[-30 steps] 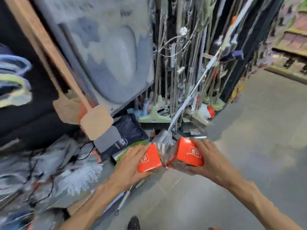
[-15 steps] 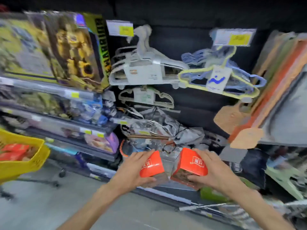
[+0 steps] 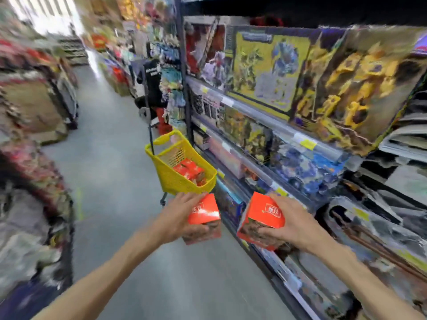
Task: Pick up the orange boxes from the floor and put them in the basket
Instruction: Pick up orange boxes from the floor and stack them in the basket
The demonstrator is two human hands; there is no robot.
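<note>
One stiff, light-looking orange box (image 3: pixel 203 210) gripped per hand (image 3: pixel 178 218), sides pinched; yellow basket (image 3: pixel 178 181) at frame centre.

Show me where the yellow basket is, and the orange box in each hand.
yellow basket (image 3: pixel 175 181), head view, near side wall
left-hand orange box (image 3: pixel 204 210), head view, top face
right-hand orange box (image 3: pixel 265 211), head view, top face

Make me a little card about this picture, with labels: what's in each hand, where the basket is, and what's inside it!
left hand: holds one orange box
right hand: holds another orange box
basket: yellow, on wheels, in the aisle ahead of the hands, beside the toy shelves
inside basket: orange boxes already there
boxes in hands: apart, not yet in the basket
</note>
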